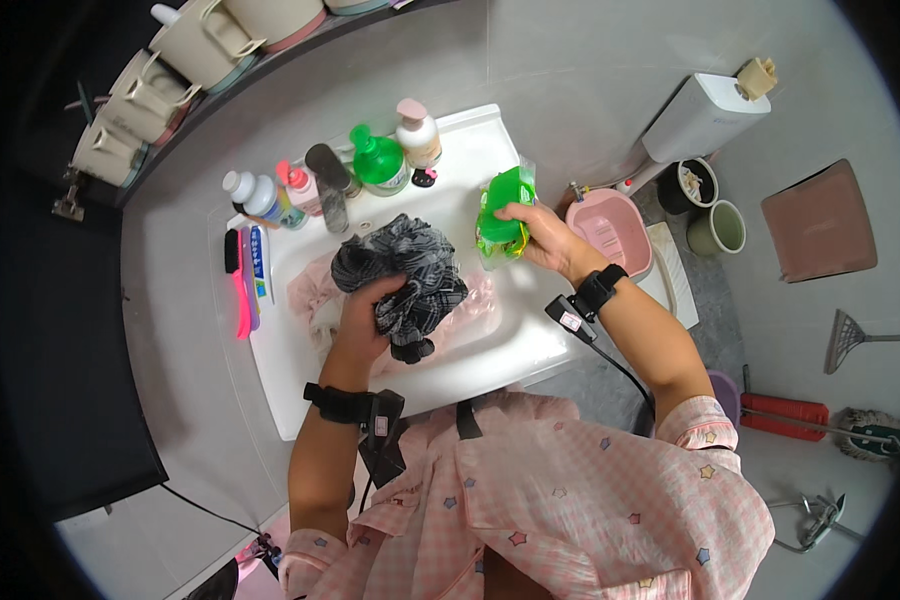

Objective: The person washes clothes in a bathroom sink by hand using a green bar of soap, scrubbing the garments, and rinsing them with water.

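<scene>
Over the basin of the white sink (530,345), my left hand (363,318) is closed round a bunched black and grey plaid cloth (410,268). Beneath it, pale pink fabric (475,310) lies in the basin, partly hidden by the cloth. My right hand (548,238) grips a bright green block in clear, printed plastic (507,205) at the sink's right side, thumb on top. Whether the block is soap I cannot tell. A gap separates the two hands.
Along the sink's back edge stand a green pump bottle (379,163), a white pump bottle (418,135) and several other bottles. A pink-bristled brush (240,285) and toothpaste tube (260,258) lie left. Beyond the right side are a pink basin (610,230) and two bins. Cups hang upper left.
</scene>
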### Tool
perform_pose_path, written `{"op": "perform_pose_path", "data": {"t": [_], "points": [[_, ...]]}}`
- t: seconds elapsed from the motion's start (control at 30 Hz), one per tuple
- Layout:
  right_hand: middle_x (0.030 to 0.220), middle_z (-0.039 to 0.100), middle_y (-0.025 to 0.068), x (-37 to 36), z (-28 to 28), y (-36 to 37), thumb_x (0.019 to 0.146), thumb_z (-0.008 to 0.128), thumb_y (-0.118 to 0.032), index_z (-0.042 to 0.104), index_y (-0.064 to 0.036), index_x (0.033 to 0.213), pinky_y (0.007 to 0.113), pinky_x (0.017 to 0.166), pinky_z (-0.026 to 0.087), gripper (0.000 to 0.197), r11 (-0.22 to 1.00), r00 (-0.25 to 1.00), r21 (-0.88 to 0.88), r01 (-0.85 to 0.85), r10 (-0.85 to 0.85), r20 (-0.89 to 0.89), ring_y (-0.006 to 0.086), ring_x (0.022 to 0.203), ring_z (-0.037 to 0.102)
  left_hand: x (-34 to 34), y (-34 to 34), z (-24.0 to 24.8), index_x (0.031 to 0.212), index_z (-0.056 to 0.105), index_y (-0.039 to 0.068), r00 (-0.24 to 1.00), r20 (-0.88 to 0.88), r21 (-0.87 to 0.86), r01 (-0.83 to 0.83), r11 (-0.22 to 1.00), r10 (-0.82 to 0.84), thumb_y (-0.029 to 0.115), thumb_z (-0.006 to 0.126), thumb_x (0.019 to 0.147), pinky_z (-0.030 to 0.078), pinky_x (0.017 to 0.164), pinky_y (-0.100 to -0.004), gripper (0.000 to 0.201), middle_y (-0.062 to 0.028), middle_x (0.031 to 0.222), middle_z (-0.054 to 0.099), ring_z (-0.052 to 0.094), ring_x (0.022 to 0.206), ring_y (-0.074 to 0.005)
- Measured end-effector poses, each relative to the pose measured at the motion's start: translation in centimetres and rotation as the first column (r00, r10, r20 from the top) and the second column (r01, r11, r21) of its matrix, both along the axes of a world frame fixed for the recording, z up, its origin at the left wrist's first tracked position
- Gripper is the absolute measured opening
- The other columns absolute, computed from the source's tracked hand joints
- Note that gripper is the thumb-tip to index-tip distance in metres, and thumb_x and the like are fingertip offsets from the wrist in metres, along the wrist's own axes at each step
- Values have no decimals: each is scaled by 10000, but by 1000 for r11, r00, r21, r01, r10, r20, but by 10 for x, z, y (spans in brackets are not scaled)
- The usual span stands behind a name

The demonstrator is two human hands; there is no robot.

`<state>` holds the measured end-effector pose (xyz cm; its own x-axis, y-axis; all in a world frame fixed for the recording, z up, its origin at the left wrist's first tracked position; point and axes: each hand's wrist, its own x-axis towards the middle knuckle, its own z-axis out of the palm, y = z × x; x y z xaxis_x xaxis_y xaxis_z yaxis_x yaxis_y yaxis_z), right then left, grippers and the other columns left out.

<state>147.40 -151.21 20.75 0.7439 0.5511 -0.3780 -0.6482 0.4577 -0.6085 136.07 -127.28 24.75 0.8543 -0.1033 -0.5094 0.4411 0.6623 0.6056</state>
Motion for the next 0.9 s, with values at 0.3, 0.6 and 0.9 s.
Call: {"op": "perform_pose_path", "data": {"t": [0.3,0.6,0.9], "points": [[1128,509,176,92,-51,11,824,567,-103,336,42,1230,354,844,465,489,878,988,-466,110,-46,147,270,971,561,12,2,-3,1047,538,-25,985,-82,-257,-169,951,153,-20,575,767,451,884,-334,283,-118,1073,562,549,992,-203],[1136,454,197,89,-57,5,767,628,-159,321,-4,1265,367,857,430,605,143,759,-824,549,328,563,314,1003,502,7,-4,15,1042,549,-13,974,10,-153,-220,963,224,70,548,801,486,837,-349,255,-121,996,596,584,928,-228],[1239,422,155,-64,5,46,786,530,-572,186,-101,1348,569,863,401,810,898,886,84,-431,439,-148,286,1135,456,-4,-5,15,1053,545,-8,988,105,-279,-76,957,109,86,513,840,479,848,-355,235,-122,1015,595,579,946,-231]]}}
